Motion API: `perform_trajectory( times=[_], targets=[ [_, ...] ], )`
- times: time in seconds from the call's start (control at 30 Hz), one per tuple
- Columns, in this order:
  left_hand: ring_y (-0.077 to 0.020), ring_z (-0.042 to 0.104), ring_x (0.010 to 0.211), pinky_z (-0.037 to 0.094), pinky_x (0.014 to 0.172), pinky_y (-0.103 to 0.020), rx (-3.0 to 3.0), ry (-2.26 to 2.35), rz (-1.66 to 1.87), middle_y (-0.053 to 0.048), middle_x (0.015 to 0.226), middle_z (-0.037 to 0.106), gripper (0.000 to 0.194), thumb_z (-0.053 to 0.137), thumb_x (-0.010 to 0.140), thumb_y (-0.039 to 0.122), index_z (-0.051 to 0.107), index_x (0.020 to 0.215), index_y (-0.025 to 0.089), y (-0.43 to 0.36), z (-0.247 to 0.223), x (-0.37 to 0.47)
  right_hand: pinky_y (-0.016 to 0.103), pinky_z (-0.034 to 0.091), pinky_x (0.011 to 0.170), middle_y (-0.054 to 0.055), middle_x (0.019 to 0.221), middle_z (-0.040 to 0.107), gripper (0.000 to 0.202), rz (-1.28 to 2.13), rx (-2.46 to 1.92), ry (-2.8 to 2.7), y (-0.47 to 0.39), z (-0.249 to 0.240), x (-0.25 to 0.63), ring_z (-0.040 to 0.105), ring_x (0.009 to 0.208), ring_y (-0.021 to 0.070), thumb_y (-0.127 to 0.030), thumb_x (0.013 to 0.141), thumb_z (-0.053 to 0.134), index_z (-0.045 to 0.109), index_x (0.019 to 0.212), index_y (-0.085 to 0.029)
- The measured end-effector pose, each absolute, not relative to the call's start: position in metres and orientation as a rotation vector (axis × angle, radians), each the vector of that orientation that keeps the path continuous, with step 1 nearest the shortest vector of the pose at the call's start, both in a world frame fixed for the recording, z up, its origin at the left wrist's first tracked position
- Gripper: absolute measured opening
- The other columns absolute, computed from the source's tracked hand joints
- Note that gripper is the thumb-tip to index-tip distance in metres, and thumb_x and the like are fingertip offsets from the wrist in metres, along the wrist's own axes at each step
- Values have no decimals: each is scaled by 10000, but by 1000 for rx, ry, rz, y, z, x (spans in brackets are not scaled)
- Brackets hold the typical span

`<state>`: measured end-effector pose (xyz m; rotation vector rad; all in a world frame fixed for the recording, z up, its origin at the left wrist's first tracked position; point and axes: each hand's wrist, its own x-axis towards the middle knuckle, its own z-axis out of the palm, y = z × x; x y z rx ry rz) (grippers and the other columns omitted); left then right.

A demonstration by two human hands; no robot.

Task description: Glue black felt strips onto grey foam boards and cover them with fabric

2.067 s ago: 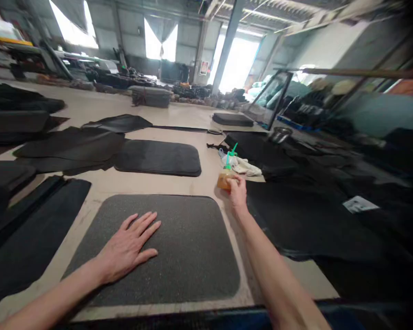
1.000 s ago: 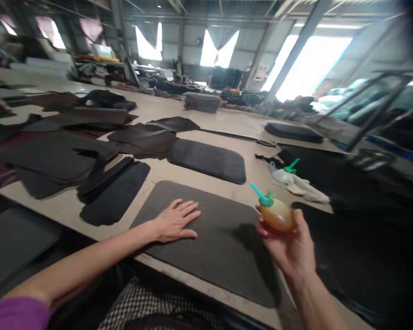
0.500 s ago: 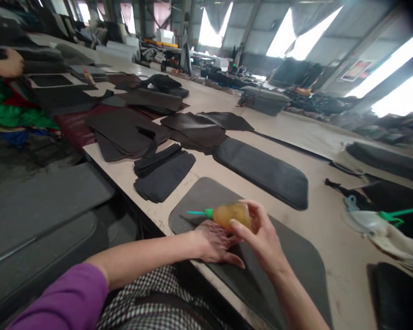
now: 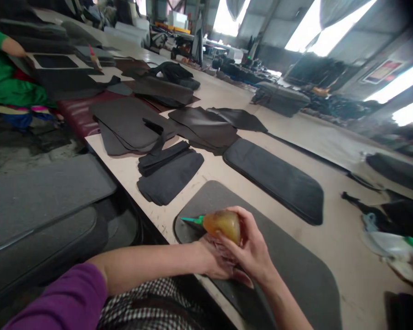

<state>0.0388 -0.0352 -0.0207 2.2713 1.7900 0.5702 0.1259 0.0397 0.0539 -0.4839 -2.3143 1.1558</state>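
Holding an amber bottle (image 4: 222,226) in the right hand (image 4: 251,245), with green nozzle (image 4: 193,220) toward the left; resting the left hand (image 4: 217,262) on a grey panel (image 4: 296,256).

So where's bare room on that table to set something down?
The beige tabletop shows bare between the dark grey round-cornered panel and the black rounded-corner stack, widening toward the whitish green-tipped item. It's crowded where the right hand holds the amber squeeze bottle over the left hand, and toward the view's upper left, under overlapping dark brown sheets.
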Motion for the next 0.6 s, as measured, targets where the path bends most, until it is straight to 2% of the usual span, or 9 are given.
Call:
perform_trajectory(
  times=[0.07, 0.13, 0.33, 0.43, 0.6],
  targets=[
    [-307, 214, 1540, 276, 1241, -425, 2423, 1692, 498, -91, 1589, 442, 860, 362, 944, 756, 443, 1529, 131, -35, -8, 36, 373, 539, 925, 63, 1229, 600, 523, 1215, -498, -2272, 47, 53, 125, 601, 1125, 274, -387, 848, 768, 524, 1303, -299],
    [-305, 200, 1546, 255, 1246, -420, 2472, 1701, 531, -130, 1604, 410, 884, 357, 949, 751, 426, 1527, 85, -36, 2, 32, 379, 540, 926, 64, 1221, 601, 538, 1269, -526, -2226, 54, 52, 124, 607, 1108, 273, -385, 833, 783, 528, 1298, -295],
    [-318, 146, 1560, 221, 1238, -494, 2437, 1821, 503, -159, 1643, 321, 942, 376, 934, 764, 305, 1585, 86, -42, 10, 29, 398, 530, 939, 62, 1192, 607, 559, 1227, -604, -2176, 62, 49, 120, 612, 1062, 271, -405, 803, 807, 546, 1283, -286],
    [-341, 146, 1556, 177, 1239, -523, 2423, 1862, 489, -157, 1648, 311, 936, 373, 919, 782, 354, 1566, 106, -42, 6, 30, 378, 539, 903, 62, 1201, 596, 566, 1146, -663, -2114, 65, 46, 117, 614, 1056, 260, -433, 802, 809, 539, 1276, -280],
    [-322, 181, 1545, 138, 1245, -516, 2421, 1875, 545, -134, 1603, 409, 907, 417, 896, 791, 399, 1549, 161, -40, 2, 30, 428, 503, 953, 73, 1193, 587, 613, 924, -810, -2052, 77, 40, 107, 604, 1051, 272, -511, 799, 794, 515, 1280, -253]
  ],
)
